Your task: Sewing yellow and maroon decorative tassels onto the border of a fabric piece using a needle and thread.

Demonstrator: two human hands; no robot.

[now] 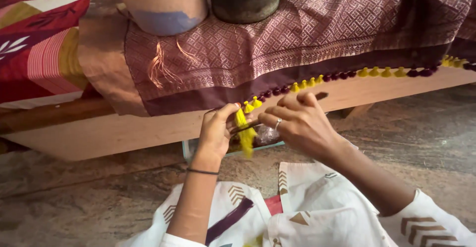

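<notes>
Our left hand (pixel 216 128) pinches yellow thread (pixel 244 130) at the maroon cloth (pixel 297 33) hem; our right hand (pixel 297 123), close beside it, grips a thin hook (pixel 322 96) near the tassels (pixel 307 83).

Soft, warm daylight is being spread evenly across the scene, and no single source is being shown. The patterned maroon cloth (pixel 307 33) is being lit brightly on top, while its dark border is being left in shade. A dull shadow is being cast under the wooden edge (pixel 124 133) onto the stone floor (pixel 421 128). No harsh glare is being produced anywhere. The yellow tassel threads (pixel 245 133) are being smeared by motion blur, and the clear box (pixel 191 150) behind them is being rendered indistinctly. Slight softness is being seen toward the frame's corners.
</notes>
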